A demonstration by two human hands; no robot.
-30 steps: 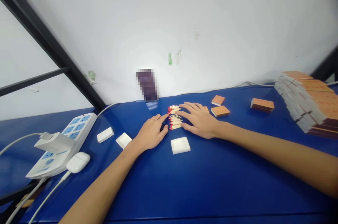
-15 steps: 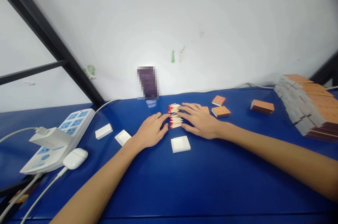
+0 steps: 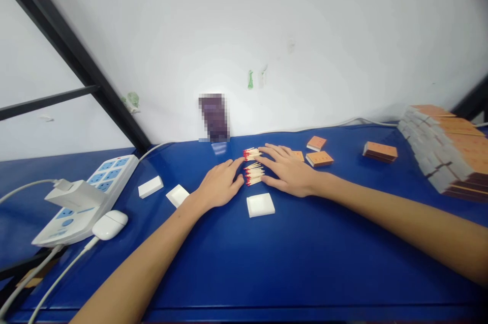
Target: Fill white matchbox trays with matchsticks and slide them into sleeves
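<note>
Framing the matches (image 3: 253, 175) from both sides now, two bare hands over the blue table (image 3: 285, 263)! Heads point left, sticks right, in two bunches, near (image 3: 254, 178) and far (image 3: 249, 157), a slim gap between them. The left hand (image 3: 223, 184) is by the heads, thumb well apart from the forefinger, its other fingers close together. Across from it, the right hand (image 3: 287, 171) has its fingers fanned, forefinger reaching in at the gap, thumb by the plain ends of the near bunch. Nothing is pinched; whether each tip touches wood, I can't tell.

Evening up the ends looks like the play here, and it wants a soft touch: equal, low pressure from both sides, fingertips flat to the table so no stick rides over its neighbour. Go gently on those heads! The near bunch looks the more ragged, sticks slightly fanned, so the thumbs have work there. Mind the tray (image 3: 261, 205), just nearer than the matches: low wrists could knock it.
</note>
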